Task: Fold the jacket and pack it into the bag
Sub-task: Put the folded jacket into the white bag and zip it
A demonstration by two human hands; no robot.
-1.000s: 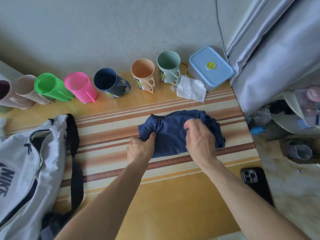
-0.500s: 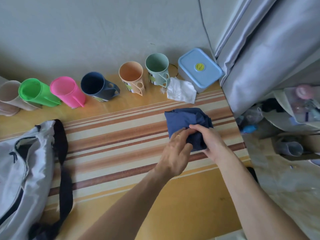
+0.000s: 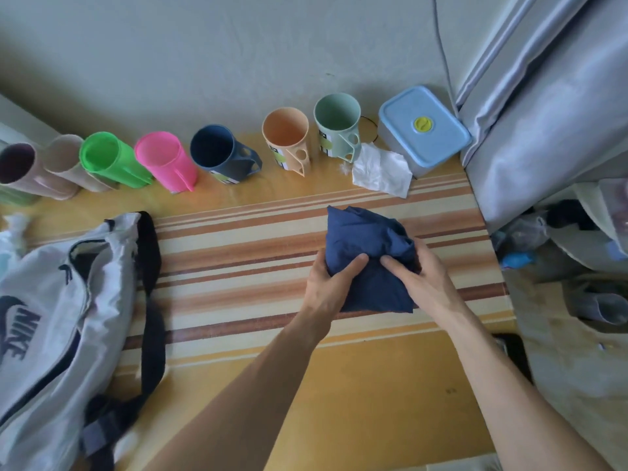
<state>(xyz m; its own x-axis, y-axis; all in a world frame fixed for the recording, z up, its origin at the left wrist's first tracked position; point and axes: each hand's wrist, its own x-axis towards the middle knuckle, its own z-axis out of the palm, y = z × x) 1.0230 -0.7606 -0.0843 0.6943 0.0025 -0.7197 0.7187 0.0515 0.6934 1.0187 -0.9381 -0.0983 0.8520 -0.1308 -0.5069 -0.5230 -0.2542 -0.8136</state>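
Your jacket (image 3: 368,253) is bunched into a small navy bundle on the striped table (image 3: 238,253), around 2 o'clock from frame centre. Your left hand (image 3: 328,285) clamps its 9 o'clock edge, thumb on top. Your right hand (image 3: 423,277) grips the 3 o'clock side, fingers pressed into the cloth. The bag (image 3: 51,307) lies unzipped way off at 9 o'clock, well apart. Cups (image 3: 285,134) line the wall at 12, with a tissue (image 3: 380,169) and box (image 3: 423,125) beside them.

I see open striped tabletop (image 3: 238,263) between jacket (image 3: 363,246) and bag (image 3: 51,300) at left. Bag strap (image 3: 151,300) crosses that lane. Far edge blocked by cups (image 3: 166,161), tissue (image 3: 380,171), lidded box (image 3: 421,127). Curtain (image 3: 543,113) walls right.
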